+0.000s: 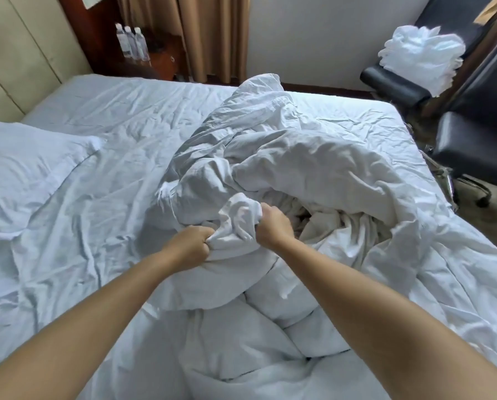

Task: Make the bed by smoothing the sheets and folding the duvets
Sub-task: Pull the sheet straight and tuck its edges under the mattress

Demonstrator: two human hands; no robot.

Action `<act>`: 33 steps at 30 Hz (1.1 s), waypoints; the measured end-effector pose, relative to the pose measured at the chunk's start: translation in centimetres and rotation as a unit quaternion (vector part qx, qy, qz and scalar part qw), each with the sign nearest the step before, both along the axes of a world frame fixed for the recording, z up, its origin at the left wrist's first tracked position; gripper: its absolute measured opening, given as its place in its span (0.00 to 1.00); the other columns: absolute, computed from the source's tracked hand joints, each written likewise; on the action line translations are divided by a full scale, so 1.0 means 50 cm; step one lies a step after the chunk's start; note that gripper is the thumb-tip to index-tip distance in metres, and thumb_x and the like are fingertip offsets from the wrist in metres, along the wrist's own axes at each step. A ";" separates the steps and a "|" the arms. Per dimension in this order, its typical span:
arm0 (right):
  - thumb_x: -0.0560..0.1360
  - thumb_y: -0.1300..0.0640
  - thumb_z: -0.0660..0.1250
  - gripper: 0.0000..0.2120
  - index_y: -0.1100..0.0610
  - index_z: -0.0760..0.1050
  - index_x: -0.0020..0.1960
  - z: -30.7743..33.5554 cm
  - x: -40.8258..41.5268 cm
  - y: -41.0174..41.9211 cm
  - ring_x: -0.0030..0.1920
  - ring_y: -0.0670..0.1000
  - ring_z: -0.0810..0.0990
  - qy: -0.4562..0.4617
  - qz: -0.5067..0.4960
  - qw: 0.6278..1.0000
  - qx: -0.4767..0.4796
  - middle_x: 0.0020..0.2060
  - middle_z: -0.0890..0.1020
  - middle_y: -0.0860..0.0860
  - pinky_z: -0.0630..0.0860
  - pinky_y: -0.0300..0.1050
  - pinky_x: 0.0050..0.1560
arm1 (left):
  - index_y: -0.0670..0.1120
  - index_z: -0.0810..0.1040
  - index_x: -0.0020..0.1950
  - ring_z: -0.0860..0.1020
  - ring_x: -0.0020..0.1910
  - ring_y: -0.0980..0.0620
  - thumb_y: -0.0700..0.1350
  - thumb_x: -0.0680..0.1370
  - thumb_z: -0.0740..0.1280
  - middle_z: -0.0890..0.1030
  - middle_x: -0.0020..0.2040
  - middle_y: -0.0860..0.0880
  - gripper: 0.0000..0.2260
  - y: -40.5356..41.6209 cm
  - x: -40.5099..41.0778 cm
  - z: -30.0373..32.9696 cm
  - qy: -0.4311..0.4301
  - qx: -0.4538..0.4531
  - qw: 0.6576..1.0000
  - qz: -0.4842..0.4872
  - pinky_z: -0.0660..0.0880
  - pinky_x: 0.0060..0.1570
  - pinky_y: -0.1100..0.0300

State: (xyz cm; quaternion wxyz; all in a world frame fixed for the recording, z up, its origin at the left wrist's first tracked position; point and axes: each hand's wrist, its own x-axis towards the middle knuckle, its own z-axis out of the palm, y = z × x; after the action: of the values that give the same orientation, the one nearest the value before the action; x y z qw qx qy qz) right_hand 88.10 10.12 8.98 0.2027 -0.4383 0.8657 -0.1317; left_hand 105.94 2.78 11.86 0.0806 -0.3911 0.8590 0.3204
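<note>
Hands work mid-bed: left hand [192, 246] and right hand [273, 226] each grip a bunch of the crumpled white fabric duvet [285, 157], heaped on the wrinkled white bed sheet [103, 116]. White pillow [25, 160] lies left.

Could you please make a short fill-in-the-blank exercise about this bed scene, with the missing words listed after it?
1. Both the left hand and the right hand grip the crumpled white ____.
2. The pillow lies on the ____ side of the bed in the picture.
3. The water bottles on the nightstand number ____.
4. The folded white linen rests on a ____ chair.

Missing words: duvet; left; three; black
</note>
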 end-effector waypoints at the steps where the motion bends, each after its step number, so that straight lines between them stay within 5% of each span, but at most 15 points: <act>1: 0.72 0.58 0.60 0.12 0.56 0.71 0.55 0.027 0.048 -0.020 0.53 0.61 0.76 -0.015 0.008 0.998 -0.053 0.53 0.78 0.57 0.70 0.49 0.48 | 0.41 0.78 0.43 0.78 0.50 0.44 0.40 0.68 0.57 0.81 0.46 0.44 0.11 -0.003 0.024 -0.002 0.015 0.037 0.999 0.025 0.71 0.42 0.58; 4: 0.74 0.58 0.60 0.05 0.57 0.69 0.50 0.084 0.172 -0.043 0.51 0.61 0.75 -0.051 0.042 0.989 -0.129 0.51 0.76 0.58 0.70 0.49 0.47 | 0.42 0.71 0.34 0.71 0.37 0.49 0.33 0.69 0.61 0.74 0.37 0.46 0.06 0.025 0.098 0.011 0.040 0.148 0.980 0.124 0.67 0.31 0.61; 6: 0.73 0.59 0.62 0.07 0.57 0.67 0.50 0.066 0.208 -0.018 0.53 0.61 0.75 -0.087 0.013 0.986 -0.138 0.52 0.74 0.58 0.70 0.50 0.47 | 0.44 0.72 0.37 0.70 0.35 0.50 0.36 0.59 0.65 0.73 0.34 0.48 0.09 0.051 0.136 0.021 0.075 0.209 0.962 0.159 0.66 0.29 0.63; 9: 0.73 0.56 0.65 0.23 0.55 0.65 0.66 0.024 0.236 0.045 0.65 0.59 0.68 -0.139 -0.077 0.974 -0.160 0.65 0.68 0.57 0.68 0.50 0.63 | 0.44 0.77 0.44 0.75 0.36 0.50 0.38 0.54 0.64 0.78 0.38 0.46 0.19 0.086 0.158 0.019 0.138 0.254 0.932 0.219 0.71 0.32 0.62; 12: 0.79 0.49 0.60 0.34 0.50 0.46 0.78 0.019 0.281 0.102 0.75 0.54 0.56 -0.207 -0.137 0.958 -0.141 0.76 0.54 0.53 0.57 0.50 0.73 | 0.41 0.78 0.41 0.74 0.33 0.48 0.39 0.53 0.63 0.76 0.32 0.45 0.17 0.110 0.150 0.001 0.160 0.258 0.914 0.270 0.70 0.32 0.60; 15: 0.77 0.51 0.60 0.36 0.53 0.44 0.79 0.000 0.306 0.151 0.74 0.56 0.58 -0.178 -0.079 0.979 -0.064 0.76 0.59 0.55 0.57 0.54 0.73 | 0.38 0.77 0.48 0.77 0.38 0.43 0.43 0.49 0.67 0.76 0.38 0.42 0.28 0.117 0.157 -0.041 0.133 0.248 0.910 0.303 0.72 0.34 0.57; 21: 0.76 0.43 0.60 0.37 0.49 0.47 0.79 -0.008 0.359 0.236 0.77 0.53 0.43 -0.153 -0.035 0.987 -0.020 0.78 0.47 0.52 0.42 0.57 0.75 | 0.35 0.78 0.52 0.80 0.42 0.40 0.42 0.44 0.69 0.78 0.48 0.37 0.36 0.179 0.184 -0.082 0.099 0.267 0.902 0.325 0.74 0.34 0.57; 24: 0.74 0.43 0.63 0.42 0.47 0.42 0.78 -0.009 0.385 0.286 0.76 0.53 0.34 -0.166 -0.036 0.985 -0.026 0.77 0.38 0.52 0.38 0.59 0.74 | 0.36 0.73 0.38 0.76 0.31 0.42 0.33 0.61 0.66 0.75 0.33 0.39 0.07 0.246 0.190 0.011 0.113 0.305 0.892 0.313 0.72 0.32 0.59; 27: 0.68 0.49 0.69 0.51 0.44 0.36 0.77 -0.012 0.423 0.309 0.75 0.54 0.29 -0.127 -0.032 0.991 -0.032 0.75 0.32 0.52 0.37 0.61 0.74 | 0.41 0.66 0.31 0.67 0.26 0.48 0.29 0.68 0.60 0.65 0.27 0.45 0.10 0.262 0.199 0.044 0.144 0.310 0.883 0.322 0.63 0.27 0.64; 31: 0.64 0.38 0.73 0.58 0.41 0.32 0.76 -0.004 0.487 0.291 0.76 0.56 0.33 -0.109 -0.132 0.981 -0.087 0.74 0.30 0.53 0.45 0.60 0.74 | 0.39 0.69 0.35 0.71 0.34 0.45 0.31 0.65 0.61 0.71 0.34 0.43 0.05 0.258 0.219 0.078 0.191 0.330 0.870 0.311 0.69 0.35 0.62; 33: 0.63 0.38 0.75 0.61 0.41 0.30 0.75 0.000 0.514 0.273 0.76 0.56 0.37 -0.124 -0.178 0.970 -0.108 0.74 0.31 0.54 0.50 0.59 0.75 | 0.40 0.66 0.31 0.67 0.31 0.48 0.28 0.68 0.59 0.68 0.32 0.45 0.10 0.239 0.240 0.088 0.219 0.326 0.872 0.292 0.65 0.31 0.62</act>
State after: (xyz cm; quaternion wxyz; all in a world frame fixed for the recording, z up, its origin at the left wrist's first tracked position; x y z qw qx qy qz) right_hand 113.79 23.74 9.00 0.2330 -0.2771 0.8784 -0.3119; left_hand 117.92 14.74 16.26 -0.0835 -0.4958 0.5478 0.6687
